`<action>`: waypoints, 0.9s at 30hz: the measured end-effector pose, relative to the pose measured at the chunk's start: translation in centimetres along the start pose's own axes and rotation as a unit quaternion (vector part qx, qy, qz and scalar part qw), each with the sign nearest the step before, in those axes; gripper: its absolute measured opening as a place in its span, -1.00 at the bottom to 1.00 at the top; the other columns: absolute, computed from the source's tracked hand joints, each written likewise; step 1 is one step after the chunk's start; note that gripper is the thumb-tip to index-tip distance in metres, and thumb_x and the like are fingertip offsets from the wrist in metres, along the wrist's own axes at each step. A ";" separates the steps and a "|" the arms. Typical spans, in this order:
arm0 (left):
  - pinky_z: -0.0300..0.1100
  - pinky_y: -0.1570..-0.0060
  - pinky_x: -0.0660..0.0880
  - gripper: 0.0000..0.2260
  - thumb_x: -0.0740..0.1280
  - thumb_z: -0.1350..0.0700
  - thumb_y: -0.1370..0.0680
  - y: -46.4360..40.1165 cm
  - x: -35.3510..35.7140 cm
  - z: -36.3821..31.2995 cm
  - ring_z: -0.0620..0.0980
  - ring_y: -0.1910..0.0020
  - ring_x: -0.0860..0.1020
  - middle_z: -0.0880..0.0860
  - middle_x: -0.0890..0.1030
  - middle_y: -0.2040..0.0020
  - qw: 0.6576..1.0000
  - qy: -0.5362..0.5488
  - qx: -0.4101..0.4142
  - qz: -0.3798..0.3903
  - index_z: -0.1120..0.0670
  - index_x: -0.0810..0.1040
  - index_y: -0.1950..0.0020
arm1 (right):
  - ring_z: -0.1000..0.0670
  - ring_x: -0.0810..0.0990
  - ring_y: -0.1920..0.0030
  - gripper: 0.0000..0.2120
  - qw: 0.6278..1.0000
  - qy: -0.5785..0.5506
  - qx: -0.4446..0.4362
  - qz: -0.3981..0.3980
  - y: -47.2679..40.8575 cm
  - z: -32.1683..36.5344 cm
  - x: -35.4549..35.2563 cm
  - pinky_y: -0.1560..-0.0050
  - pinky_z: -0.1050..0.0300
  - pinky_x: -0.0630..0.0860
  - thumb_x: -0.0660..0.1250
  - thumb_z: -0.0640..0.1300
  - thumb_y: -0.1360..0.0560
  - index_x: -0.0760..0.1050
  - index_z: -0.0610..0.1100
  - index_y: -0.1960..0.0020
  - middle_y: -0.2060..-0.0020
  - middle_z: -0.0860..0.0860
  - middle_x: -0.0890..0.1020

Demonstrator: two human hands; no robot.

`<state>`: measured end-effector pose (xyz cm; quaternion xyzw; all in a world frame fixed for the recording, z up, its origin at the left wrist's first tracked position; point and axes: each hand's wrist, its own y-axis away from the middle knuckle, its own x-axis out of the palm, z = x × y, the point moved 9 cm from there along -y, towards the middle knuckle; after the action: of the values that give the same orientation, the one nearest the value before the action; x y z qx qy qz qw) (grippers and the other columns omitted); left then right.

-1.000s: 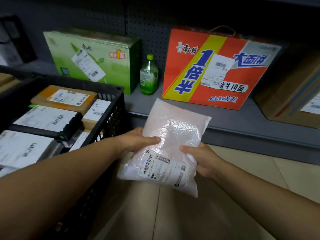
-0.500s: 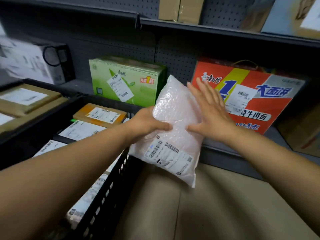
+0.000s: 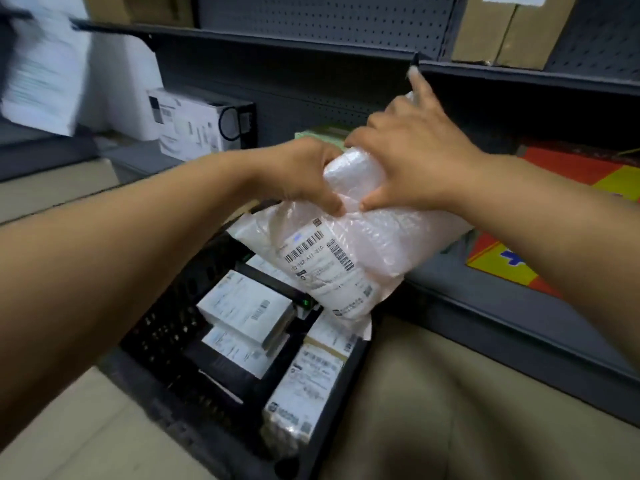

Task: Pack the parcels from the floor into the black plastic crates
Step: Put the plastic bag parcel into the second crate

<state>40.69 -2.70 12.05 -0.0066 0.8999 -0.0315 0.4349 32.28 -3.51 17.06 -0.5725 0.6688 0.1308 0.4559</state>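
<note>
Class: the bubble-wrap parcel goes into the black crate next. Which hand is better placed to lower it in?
Probably the left hand: it grips the parcel on the side over the crate; the right hand is shelf-side.

The crate [image 3: 166, 327] stood on the floor [image 3: 433, 410] at about 7 o'clock from the frame's middle, its far end against the low shelf [image 3: 485, 306]. Labelled boxes [image 3: 247, 306] lay packed inside it, side by side and stacked. Above the crate's far end, the bubble-wrap parcel [image 3: 346, 265] was held between both hands, the left hand [image 3: 298, 174] at 10 o'clock of it and the right hand [image 3: 408, 157] at 1 o'clock, thumbs nearly touching on its upper face. On the low shelf, a printed carton [image 3: 561, 202] lay at 3 o'clock of the parcel, and a boxed appliance [image 3: 197, 124] stood at 10 o'clock. Cardboard boxes [image 3: 509, 29] sat on the upper shelf [image 3: 277, 39] at 1 o'clock.
</note>
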 end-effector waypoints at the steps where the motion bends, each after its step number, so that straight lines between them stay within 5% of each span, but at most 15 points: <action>1: -0.20 0.19 0.56 -0.70 0.52 0.20 -0.31 0.6 -1.2 1.1 -0.10 0.20 0.65 -0.02 0.66 0.15 1.000 -0.002 -0.004 -0.019 -0.01 0.54 0.04 | -0.17 0.42 -0.21 -0.34 1.000 -0.002 0.002 -0.009 -1.2 0.8 -0.6 -0.49 -0.21 -0.18 0.31 0.37 -0.30 0.44 0.01 -0.26 -0.02 -0.03 0.55; 3: -0.21 0.21 0.55 -0.66 0.50 0.16 -0.33 2.0 -3.7 3.5 -0.10 0.17 0.64 -0.04 0.64 0.11 0.999 -0.012 -0.020 -0.044 -0.03 0.51 -0.03 | -0.15 0.48 -0.14 -0.50 0.998 -0.050 0.019 -0.016 -3.5 2.1 -1.1 -0.48 -0.12 0.03 0.32 0.32 -0.35 0.52 0.01 -0.13 0.03 -0.03 0.58; 5: -0.22 0.21 0.52 -0.64 0.49 0.13 -0.35 3.4 -5.2 6.2 -0.09 0.15 0.62 -0.06 0.61 0.08 0.998 -0.039 -0.053 -0.025 -0.06 0.48 -0.08 | -0.11 0.50 0.02 -0.64 0.986 -0.157 0.058 -0.003 -4.9 3.7 -0.5 -0.19 0.01 0.34 0.35 0.26 -0.38 0.55 0.00 0.02 0.17 -0.01 0.56; 8: -0.24 0.25 0.48 -0.73 0.49 0.10 -0.35 5.5 -5.0 10.3 -0.13 0.19 0.62 -0.09 0.63 0.15 0.987 -0.112 -0.103 0.055 -0.14 0.50 0.05 | -0.07 0.45 0.17 -0.72 0.954 -0.279 0.101 0.054 -5.6 7.6 2.3 0.24 0.12 0.29 0.40 0.19 -0.39 0.55 -0.03 0.12 0.27 0.02 0.46; 11: -0.24 0.22 0.51 -0.77 0.50 0.07 -0.33 7.1 -3.3 14.0 -0.14 0.21 0.62 -0.08 0.66 0.17 0.965 -0.179 -0.136 0.134 -0.10 0.56 0.08 | -0.07 0.50 0.15 -0.70 0.931 -0.341 0.089 0.099 -5.3 12.9 5.7 0.25 0.09 0.38 0.40 0.18 -0.40 0.55 -0.07 0.17 0.26 0.01 0.50; 17: -0.31 0.29 0.40 -0.83 0.46 0.11 -0.40 8.2 1.3 18.6 -0.27 0.30 0.59 -0.14 0.64 0.22 0.938 -0.170 -0.145 0.264 -0.07 0.57 0.05 | -0.01 0.43 0.23 -0.67 0.896 -0.405 0.099 0.153 -3.5 18.5 10.1 0.36 0.11 0.24 0.37 0.12 -0.43 0.39 -0.07 0.35 0.34 0.01 0.46; 24: -0.39 0.26 0.43 -0.88 0.43 0.20 -0.42 7.0 4.3 19.3 -0.26 0.28 0.60 -0.16 0.65 0.27 0.896 -0.154 -0.125 0.397 0.02 0.60 0.09 | 0.03 0.52 0.34 -0.73 0.784 -0.540 0.185 0.244 -1.5 19.0 12.9 0.32 0.17 0.37 0.42 0.04 -0.42 0.48 -0.11 0.32 0.39 0.01 0.54; 27: -0.23 0.10 0.47 -0.83 0.47 0.20 -0.38 6.8 7.5 20.3 -0.15 0.20 0.58 -0.14 0.64 0.25 0.878 -0.171 -0.120 0.431 0.03 0.61 0.07 | 0.05 0.57 0.31 -0.78 0.747 -0.568 0.205 0.276 0.7 21.1 15.1 0.32 0.17 0.46 0.41 0.02 -0.44 0.51 -0.09 0.27 0.36 0.03 0.58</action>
<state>52.03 2.79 -6.80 0.3248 0.7222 0.2691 0.5482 42.41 1.62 -6.25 -0.0753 0.4258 0.4120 0.8020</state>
